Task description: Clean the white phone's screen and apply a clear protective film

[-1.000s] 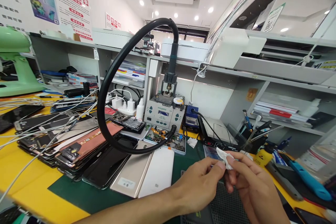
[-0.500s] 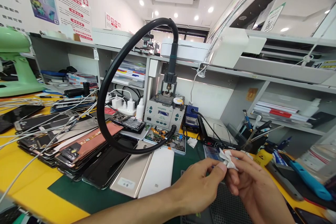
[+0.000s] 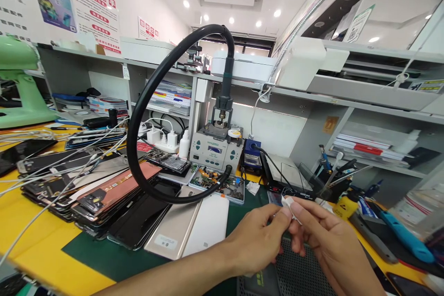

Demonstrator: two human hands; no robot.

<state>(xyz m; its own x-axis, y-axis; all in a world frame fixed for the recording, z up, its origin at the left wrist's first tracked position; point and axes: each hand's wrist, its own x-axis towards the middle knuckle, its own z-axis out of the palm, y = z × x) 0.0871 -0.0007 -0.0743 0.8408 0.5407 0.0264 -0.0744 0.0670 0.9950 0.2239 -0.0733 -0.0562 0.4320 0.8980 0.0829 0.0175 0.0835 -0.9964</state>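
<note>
A small crumpled piece of white tissue point(image 3: 288, 203) is pinched between both hands at the lower right. My left hand point(image 3: 258, 236) comes in from the left with thumb and forefinger closed at the tissue's near edge. From the other side, my right hand point(image 3: 326, 233) presses its thumb and fingers on the same tissue, the other fingers curled. Anything small inside the tissue is hidden by the fingertips. Beneath the hands lies a dark perforated mat point(image 3: 298, 270), with a dark flat case-like object point(image 3: 258, 282) at its left.
A hot air station point(image 3: 215, 150) with a looping black hose point(image 3: 133, 125) stands at the back. Left of the hands lie a white phone back point(image 3: 208, 226), a gold phone point(image 3: 173, 226) and stacks of phone parts. A parts tray point(image 3: 236, 189) and a blue-handled tool point(image 3: 407, 236) are nearby.
Both hands have shifted slightly left with the tissue. The right thumb now lies over the tissue, so less of it shows, and the fingertips are closer together.
</note>
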